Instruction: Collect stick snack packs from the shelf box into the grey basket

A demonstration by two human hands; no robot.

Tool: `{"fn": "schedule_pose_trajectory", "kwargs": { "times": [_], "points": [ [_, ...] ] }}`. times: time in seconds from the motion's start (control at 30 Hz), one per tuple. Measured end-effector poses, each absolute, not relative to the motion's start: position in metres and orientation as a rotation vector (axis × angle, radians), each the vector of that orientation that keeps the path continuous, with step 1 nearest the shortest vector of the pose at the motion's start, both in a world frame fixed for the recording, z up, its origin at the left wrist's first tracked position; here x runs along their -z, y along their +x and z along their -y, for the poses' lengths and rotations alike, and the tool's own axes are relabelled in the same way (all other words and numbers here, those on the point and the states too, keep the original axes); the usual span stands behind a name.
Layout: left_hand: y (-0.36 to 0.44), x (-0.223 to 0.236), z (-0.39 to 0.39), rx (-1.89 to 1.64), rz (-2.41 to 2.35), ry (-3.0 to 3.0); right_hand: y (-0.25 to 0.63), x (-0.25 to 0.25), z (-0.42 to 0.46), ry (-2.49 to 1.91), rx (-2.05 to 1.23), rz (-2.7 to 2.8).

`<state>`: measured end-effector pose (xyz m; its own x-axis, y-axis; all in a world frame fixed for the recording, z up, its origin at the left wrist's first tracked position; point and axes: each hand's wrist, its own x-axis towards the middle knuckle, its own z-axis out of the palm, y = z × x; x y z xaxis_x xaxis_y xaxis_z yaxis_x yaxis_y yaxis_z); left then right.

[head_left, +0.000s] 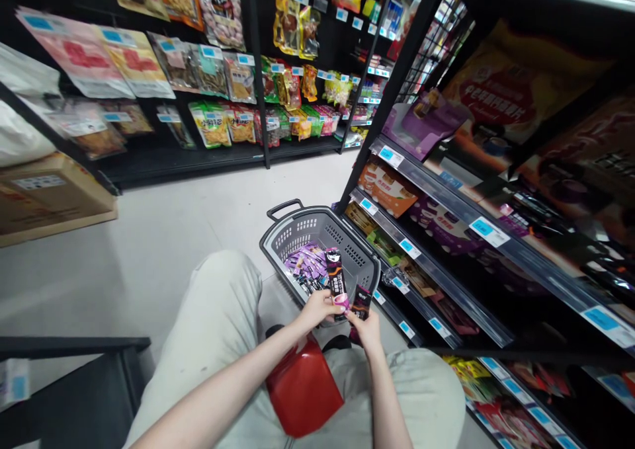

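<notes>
My left hand (317,309) is closed on a slim black sachet (335,274) with orange and pink print, held upright over the near side of a grey basket (357,250). In my right hand (368,330) is a second black sachet (362,298), gripped close beside the first. The fingertips of both hands nearly meet. Inside the basket, on its left side, lies a heap of purple sachets (308,260) with several black ones (312,284) nearer me. A red bag (303,389) rests between my legs, below my forearms.
Shelves (441,198) with boxes and sachets rise close on the right. Across the pale floor (198,217) stands a rack of hanging snack bags (218,125). A cardboard box (59,191) sits at the left, and a dark stand (74,389) is at the lower left.
</notes>
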<state>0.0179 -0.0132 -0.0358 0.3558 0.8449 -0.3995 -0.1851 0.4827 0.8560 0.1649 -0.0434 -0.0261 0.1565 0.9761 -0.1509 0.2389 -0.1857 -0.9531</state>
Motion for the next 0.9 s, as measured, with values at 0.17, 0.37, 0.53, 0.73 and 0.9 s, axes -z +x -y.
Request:
{"fn": "schedule_pose_trajectory", "kwargs": {
  "times": [0.17, 0.37, 0.53, 0.73, 0.9],
  "points": [
    [0.014, 0.019, 0.011, -0.824, -0.909, 0.799, 0.171, 0.019, 0.044, -1.603, -1.098, 1.167],
    [0.011, 0.009, 0.010, -0.921, -0.832, 0.682, 0.175, 0.020, 0.044, -1.610, -1.101, 1.145],
    [0.011, 0.012, 0.009, -0.927, -0.898, 0.699, 0.175, 0.025, 0.042, -1.620, -1.106, 1.131],
    [0.010, 0.011, 0.009, -0.923, -0.894, 0.717, 0.177, 0.029, 0.042, -1.599, -1.138, 1.126],
    [0.010, 0.011, 0.008, -0.929, -0.898, 0.722, 0.177, 0.027, 0.043, -1.593, -1.150, 1.128]
  ]
}}
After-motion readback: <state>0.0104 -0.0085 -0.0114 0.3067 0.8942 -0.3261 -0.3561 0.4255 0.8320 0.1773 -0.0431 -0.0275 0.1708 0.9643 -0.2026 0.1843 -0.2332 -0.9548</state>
